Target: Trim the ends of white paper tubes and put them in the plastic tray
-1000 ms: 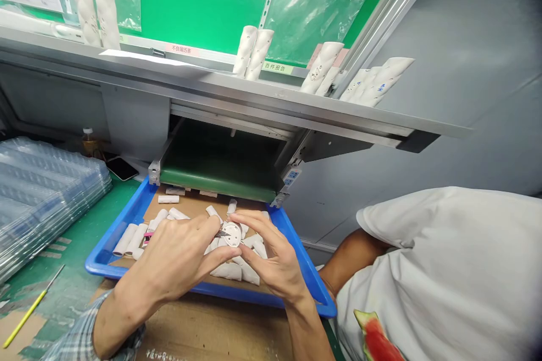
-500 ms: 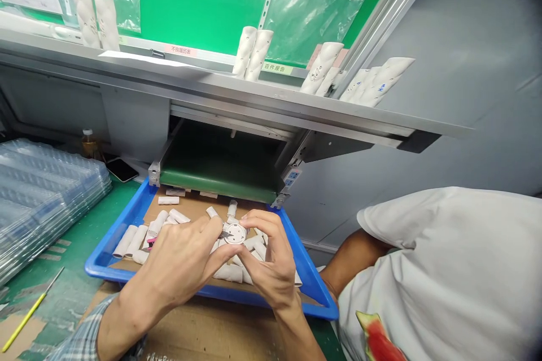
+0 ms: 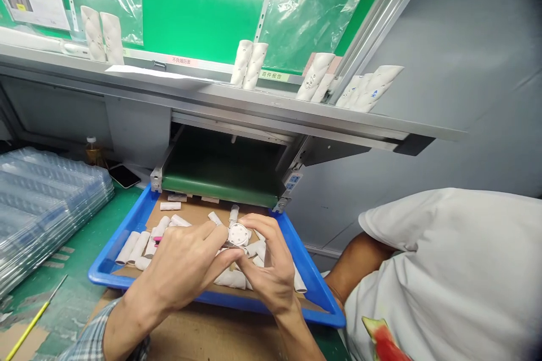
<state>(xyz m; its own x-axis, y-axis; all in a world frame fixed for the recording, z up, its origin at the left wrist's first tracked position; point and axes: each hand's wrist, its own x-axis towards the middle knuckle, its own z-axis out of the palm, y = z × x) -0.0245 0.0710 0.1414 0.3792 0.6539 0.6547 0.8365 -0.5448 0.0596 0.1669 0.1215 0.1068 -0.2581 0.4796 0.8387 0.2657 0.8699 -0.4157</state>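
My right hand [image 3: 271, 259] is closed around a white cylinder-shaped part [image 3: 238, 234], fingers on top and thumb below. The part's round end faces me and shows several small holes. My left hand [image 3: 182, 262] is closed on a small tool with a pink handle [image 3: 158, 240], most of it hidden by the fingers. Its metal tip touches or lies very close to the left rim of the part. Both hands are above a blue tray [image 3: 139, 203], where several white tubes [image 3: 138, 249] lie loosely on cardboard.
A green conveyor belt [image 3: 224, 188] ends at the tray's far side. Stacked clear plastic trays [image 3: 46, 197], a phone [image 3: 124, 175] and a yellow-handled pick [image 3: 34, 321] are on the left. White sleeves [image 3: 249, 64] stand on the shelf above. A person in a white shirt [image 3: 449, 270] is on the right.
The tool's tip has shifted from the left part of the white end face to its lower left rim. The view has tilted slightly upward; both hands keep their grip.
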